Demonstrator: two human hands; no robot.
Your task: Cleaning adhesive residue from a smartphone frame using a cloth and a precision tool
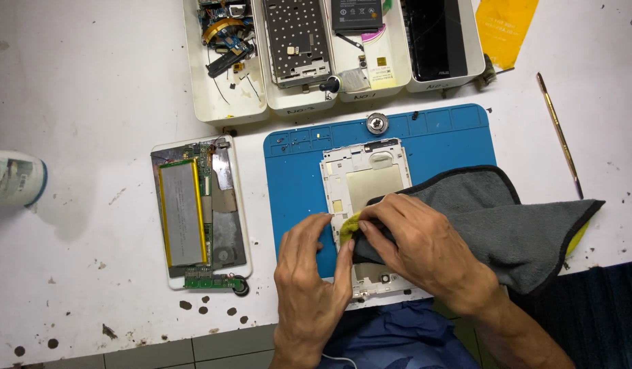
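Right hand (425,249): palm down, wrist coming in from the lower right, fingers curled and pressed together, pinching a fold of the grey cloth (507,219) against the white frame (360,181). The cloth's yellow underside shows at the pinched fold and again at its far right tip. Left hand (309,273): palm down, forearm rising from the near edge of the desk, fingers spread and lying flat; thumb and forefinger tips touch the frame's left side just beside the cloth fold, holding nothing. The frame lies flat on the blue mat (295,178), lengthwise toward the person, its near end reaching the mat's near edge; the rest of the cloth trails off the mat's right edge onto the white desk (90,102). Left of the mat, apart from it: an opened tablet (200,215) with its battery showing. Along the far edge: white trays (220,106) of parts. Near the right edge, a thin brass tool (560,137).
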